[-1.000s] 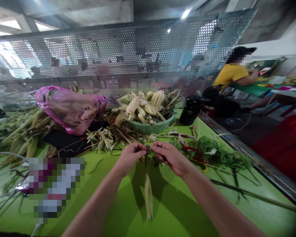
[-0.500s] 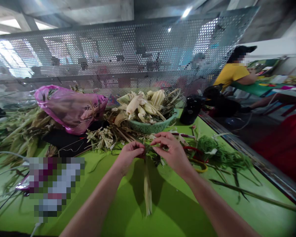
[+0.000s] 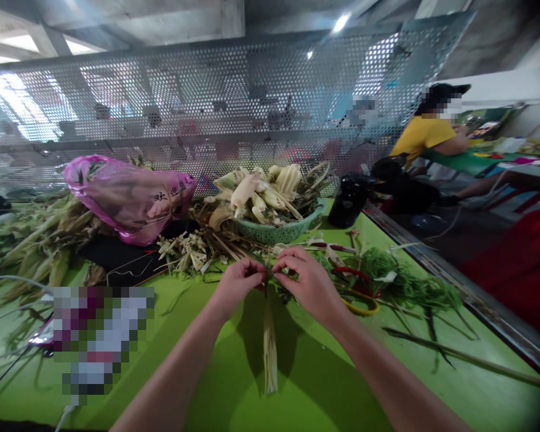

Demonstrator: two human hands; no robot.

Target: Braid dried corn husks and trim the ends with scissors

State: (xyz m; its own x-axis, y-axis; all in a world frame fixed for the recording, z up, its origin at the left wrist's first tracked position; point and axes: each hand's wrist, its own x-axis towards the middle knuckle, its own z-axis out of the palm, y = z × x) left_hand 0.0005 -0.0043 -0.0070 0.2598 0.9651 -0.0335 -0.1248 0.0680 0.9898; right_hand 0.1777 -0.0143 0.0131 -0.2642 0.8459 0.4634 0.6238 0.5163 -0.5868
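A bundle of pale corn husk strips (image 3: 270, 354) hangs down between my hands, its frayed end lowest over the green tabletop. My left hand (image 3: 240, 285) pinches its top between thumb and fingers. From the other side, my right hand (image 3: 306, 281) has thumb and fingertips drawn together close to the same spot. Something thin and green shows between the two sets of fingertips, too small to make out clearly. Behind my hands, a green basket (image 3: 281, 231) holds a heap of peeled pale corn husks (image 3: 263, 192).
At the left stand a pink plastic bag (image 3: 130, 198) and dried husks (image 3: 49, 246). Red-and-yellow-handled scissors (image 3: 362, 300) lie beside green fibres (image 3: 400, 279) at the right. A black container (image 3: 351, 201) stands near the table edge. A person in yellow (image 3: 420, 135) sits beyond.
My right hand has shifted slightly left and down, nearer the left fingertips, with its fingers more curled. The left hand and the husk bundle have barely moved.
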